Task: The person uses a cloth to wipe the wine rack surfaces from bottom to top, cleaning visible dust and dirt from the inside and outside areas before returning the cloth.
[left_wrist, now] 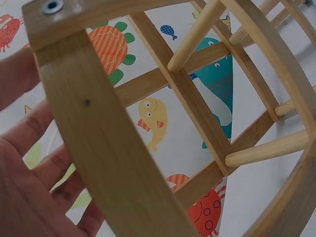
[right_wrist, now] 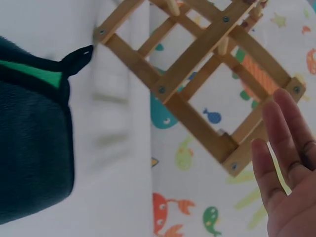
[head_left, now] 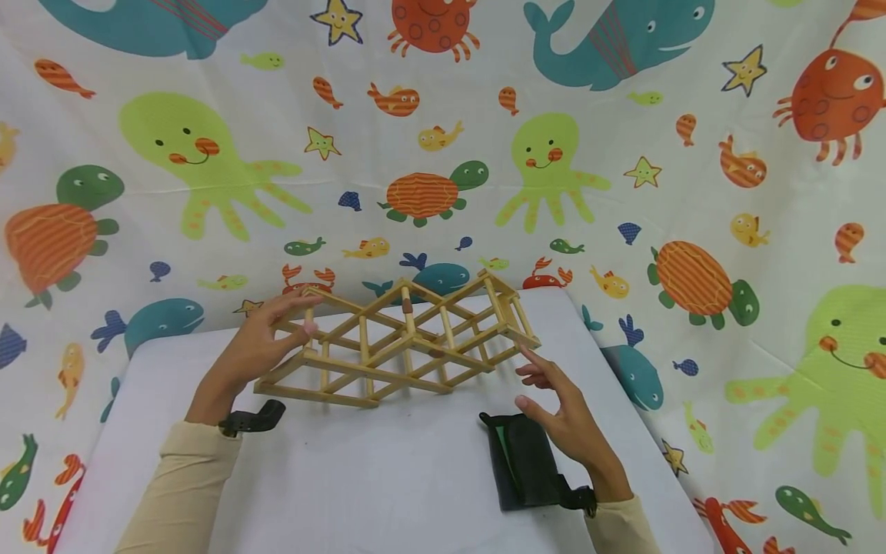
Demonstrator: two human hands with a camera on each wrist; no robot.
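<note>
A wooden folding lattice rack, made of crossed slats and round dowels, stands spread out across the back of the white table. My left hand holds its left end, thumb and fingers spread about the end bars. In the left wrist view, the fingers reach behind a broad slat. At the rack's right end is my right hand, fingertips right at the corner slat and thumb held apart. The right wrist view shows the right fingers extended beside the rack's end.
A dark pouch with a green strip lies near the right hand; its corner loop points toward the rack. The white table extends in front. Behind hangs a cloth printed with sea animals.
</note>
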